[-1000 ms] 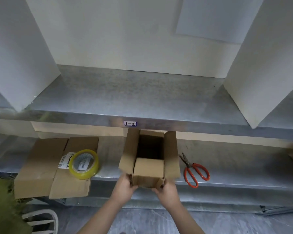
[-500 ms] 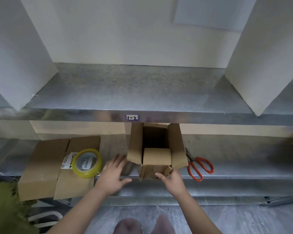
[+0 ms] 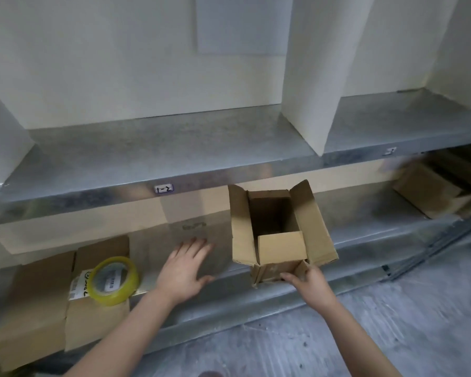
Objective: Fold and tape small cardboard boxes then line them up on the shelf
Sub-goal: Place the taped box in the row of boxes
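A small cardboard box (image 3: 279, 229) stands on the lower metal shelf (image 3: 365, 229) with its top flaps open. My right hand (image 3: 307, 280) grips the box's near bottom edge with curled fingers. My left hand (image 3: 184, 270) lies flat with spread fingers on the shelf surface, left of the box and apart from it. A roll of yellowish clear tape (image 3: 113, 280) rests on flattened cardboard boxes (image 3: 52, 308) at the left end of the shelf.
The upper metal shelf (image 3: 161, 156) carries a label "1-2" and white dividers (image 3: 318, 77). More flat cardboard (image 3: 430, 191) lies at the shelf's right end under something orange-red. Grey floor is below.
The view has swung right and the scissors have left sight. My right hand has slid the box to the right along the shelf. My left hand, off the box, now lies flat on the shelf.
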`<state>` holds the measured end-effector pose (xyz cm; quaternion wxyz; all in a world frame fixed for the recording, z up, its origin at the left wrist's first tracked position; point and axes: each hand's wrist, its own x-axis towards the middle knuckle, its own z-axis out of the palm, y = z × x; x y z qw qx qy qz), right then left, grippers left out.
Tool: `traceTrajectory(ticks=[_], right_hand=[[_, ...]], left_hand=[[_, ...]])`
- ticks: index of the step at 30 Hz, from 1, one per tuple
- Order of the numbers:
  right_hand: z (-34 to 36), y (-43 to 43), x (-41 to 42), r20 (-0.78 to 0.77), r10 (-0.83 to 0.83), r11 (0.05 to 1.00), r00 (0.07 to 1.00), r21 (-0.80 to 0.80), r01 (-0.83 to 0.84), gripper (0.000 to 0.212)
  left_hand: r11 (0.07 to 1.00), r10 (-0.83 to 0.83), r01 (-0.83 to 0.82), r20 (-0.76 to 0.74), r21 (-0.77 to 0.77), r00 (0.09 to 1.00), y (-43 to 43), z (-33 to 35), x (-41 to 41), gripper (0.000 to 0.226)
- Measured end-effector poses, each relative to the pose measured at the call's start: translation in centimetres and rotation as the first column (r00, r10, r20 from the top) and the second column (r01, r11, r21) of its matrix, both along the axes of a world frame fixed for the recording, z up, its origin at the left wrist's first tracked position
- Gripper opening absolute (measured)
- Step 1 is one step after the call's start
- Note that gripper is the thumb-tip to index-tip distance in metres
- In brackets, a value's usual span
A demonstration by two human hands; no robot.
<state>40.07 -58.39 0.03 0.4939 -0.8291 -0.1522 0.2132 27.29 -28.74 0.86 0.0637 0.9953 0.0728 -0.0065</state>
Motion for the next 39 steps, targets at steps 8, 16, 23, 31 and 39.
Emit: traceTrajectory(ticks=[8,16,23,31,39], right_hand=[[1.5,-13.7,6.1,-0.016,-0.106,0.994,0.994,0.017,0.107,0.022],[2.6,-27.8,16.8,-0.035,-0.053,0.998,0.998,-0.032,0.052,0.025],[2.7,-35.8,26.4,-0.084,-0.035,0.996,0.996,-0.087,0.027,0.035],[-0.3,-39.2,36.9,-0.227,-0.003,0.991,0.974,-0.131,-0.028,0.068],[-1.6,-39.4,41.5,-0.191,-0.045,0.997,0.981,-0.077,0.031,0.047]], left_hand=[[0.996,-0.084,0.084,0.031,0.001,0.996,-12.6,-0.4,7.6,0.084],[0.993,-0.113,0.114,0.018,-0.032,0.993,-27.3,-0.7,16.3,0.08],[0.987,-0.157,0.157,0.022,-0.037,0.987,-34.8,-0.5,25.3,0.075],[0.954,-0.027,0.018,-0.026,-0.298,0.999,-41.7,-1.8,36.3,0.083],[0.677,0.143,-0.205,-0.148,-0.707,0.979,-47.1,-3.5,42.9,0.065]])
